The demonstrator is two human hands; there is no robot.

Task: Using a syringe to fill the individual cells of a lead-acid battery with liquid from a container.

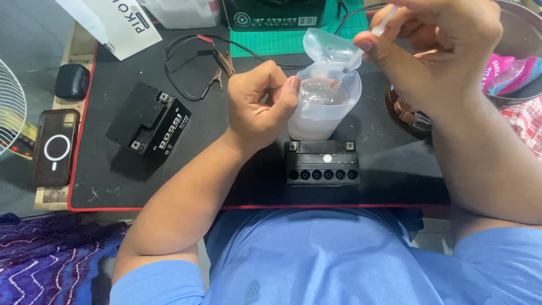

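1. Your left hand grips the cup of clear liquid, held just above the far edge of the open battery.
2. Your right hand pinches a dropper, slanting down-left into the cup.
3. A second battery and clip leads lie left, well apart.

The right hand is cut off by the top edge. The syringe tip is blurred inside the translucent container. The metal bowl exits the right edge.
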